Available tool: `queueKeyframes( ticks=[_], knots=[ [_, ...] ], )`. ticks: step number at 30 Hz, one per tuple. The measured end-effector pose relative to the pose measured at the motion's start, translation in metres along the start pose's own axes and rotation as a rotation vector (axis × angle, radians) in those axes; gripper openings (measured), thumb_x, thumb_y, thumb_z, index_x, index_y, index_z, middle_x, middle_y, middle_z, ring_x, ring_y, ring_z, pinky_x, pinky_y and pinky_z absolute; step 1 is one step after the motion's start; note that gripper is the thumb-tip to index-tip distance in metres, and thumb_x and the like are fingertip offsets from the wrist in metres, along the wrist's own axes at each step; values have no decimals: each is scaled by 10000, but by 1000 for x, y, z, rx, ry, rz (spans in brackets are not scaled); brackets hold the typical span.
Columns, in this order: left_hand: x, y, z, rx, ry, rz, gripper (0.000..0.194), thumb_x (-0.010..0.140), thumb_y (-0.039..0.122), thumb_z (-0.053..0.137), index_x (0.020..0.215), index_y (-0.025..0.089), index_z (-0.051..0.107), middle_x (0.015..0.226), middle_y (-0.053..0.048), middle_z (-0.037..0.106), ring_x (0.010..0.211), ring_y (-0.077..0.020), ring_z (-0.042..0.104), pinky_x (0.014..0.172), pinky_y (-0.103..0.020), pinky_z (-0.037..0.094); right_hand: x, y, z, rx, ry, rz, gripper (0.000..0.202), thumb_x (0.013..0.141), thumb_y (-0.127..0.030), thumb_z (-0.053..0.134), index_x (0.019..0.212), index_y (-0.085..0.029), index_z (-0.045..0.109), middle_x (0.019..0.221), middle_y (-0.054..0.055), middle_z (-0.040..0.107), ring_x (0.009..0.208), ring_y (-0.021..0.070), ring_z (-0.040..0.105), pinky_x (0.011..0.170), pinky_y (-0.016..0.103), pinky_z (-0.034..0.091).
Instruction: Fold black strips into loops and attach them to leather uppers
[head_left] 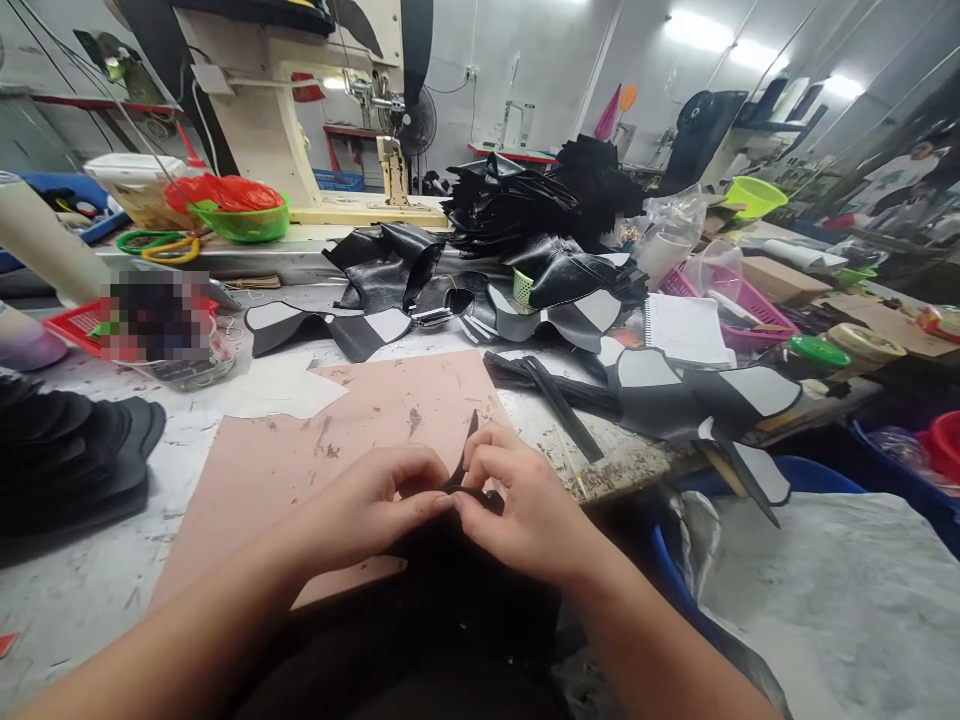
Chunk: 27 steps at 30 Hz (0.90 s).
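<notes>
Close in front of me, my left hand (397, 490) and my right hand (514, 495) meet over a black leather piece (431, 540). Thumbs and fingertips of both hands pinch its upper edge, almost touching each other. A narrow dark strip (471, 435) sticks up between the hands; whether it belongs to the same piece I cannot tell. Most of the piece hangs low and blends into dark clothing. Under and beyond the hands lies a pink board (360, 410) on the worktable, with a white paper-like piece (285, 388) at its far left corner.
Black strips (562, 400) and black cut pieces with white patches (675, 390) lie to the right. Stacked black pieces stand left (75, 450) and at the back (517, 200). A sewing machine (255, 120) rises behind. A blue bin with a white sheet (840, 590) is right of the table edge.
</notes>
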<state>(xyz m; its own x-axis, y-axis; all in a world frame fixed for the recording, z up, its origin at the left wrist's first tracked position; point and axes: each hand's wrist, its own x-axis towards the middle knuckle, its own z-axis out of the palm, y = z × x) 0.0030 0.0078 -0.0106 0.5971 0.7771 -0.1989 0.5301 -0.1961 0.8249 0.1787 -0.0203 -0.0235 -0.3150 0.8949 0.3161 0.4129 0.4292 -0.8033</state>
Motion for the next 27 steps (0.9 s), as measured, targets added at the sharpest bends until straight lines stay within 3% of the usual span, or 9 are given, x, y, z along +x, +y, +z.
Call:
queueKeyframes(
  ticks=[5,14,22,27],
  knots=[
    [2,0,2,-47,8,-106,208,753,357,498,705,163,554,585,42,480,515,-84,402,447,-198,315,1,3,-7,-55,-57,-28,87,695,-135,563,659,-190,507,826,31,526,777,163,510,721,308,426],
    [5,4,4,92,-13,-121,205,720,295,475,789,166,618,580,42,492,547,-108,445,510,-221,351,3,12,-6,-111,-167,-32,160,720,-102,530,638,-192,427,779,9,534,736,138,506,664,256,402],
    [14,0,0,63,-84,-110,202,723,345,495,709,167,590,673,16,576,655,-140,516,601,-239,397,3,11,-9,-139,-226,-23,129,728,-106,554,673,-185,468,784,12,536,760,144,506,689,263,406],
    [15,-2,3,112,-70,-137,231,736,329,459,801,173,616,649,26,544,621,-134,492,569,-235,376,3,18,-10,-60,-232,-11,154,686,-71,567,652,-185,469,814,9,521,770,138,516,684,252,413]
  ],
)
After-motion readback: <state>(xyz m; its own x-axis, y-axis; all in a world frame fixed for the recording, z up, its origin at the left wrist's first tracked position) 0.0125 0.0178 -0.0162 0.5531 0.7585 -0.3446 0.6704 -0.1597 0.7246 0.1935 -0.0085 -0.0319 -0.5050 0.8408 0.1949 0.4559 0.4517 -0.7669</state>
